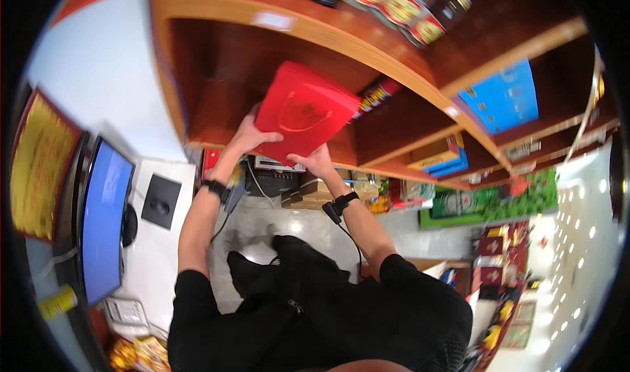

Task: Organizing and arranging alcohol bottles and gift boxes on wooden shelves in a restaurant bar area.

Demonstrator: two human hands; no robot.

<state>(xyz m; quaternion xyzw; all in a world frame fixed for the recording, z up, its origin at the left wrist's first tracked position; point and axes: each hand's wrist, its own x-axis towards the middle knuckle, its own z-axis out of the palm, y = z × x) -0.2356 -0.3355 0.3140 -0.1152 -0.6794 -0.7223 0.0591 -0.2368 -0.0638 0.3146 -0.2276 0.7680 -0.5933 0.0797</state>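
Note:
A red box [305,113] with a round emblem on its front is held up at the opening of a wooden shelf compartment. My left hand [252,134] grips its lower left edge, with the thumb lying across the front. At the bottom edge my right hand [315,160] holds it, thumb on the front and the other fingers hidden behind. Inside the compartment, right of the box, lies a dark cylindrical package [377,98] with a red end and yellow print.
The wooden shelf unit [262,8] carries several bottles [420,11] above and a blue box [502,96] to the right. On the left, a white desk [154,254] bears a monitor [105,221], a mouse pad [161,201] and a telephone [126,313]. Cartons [318,191] stand under the shelves.

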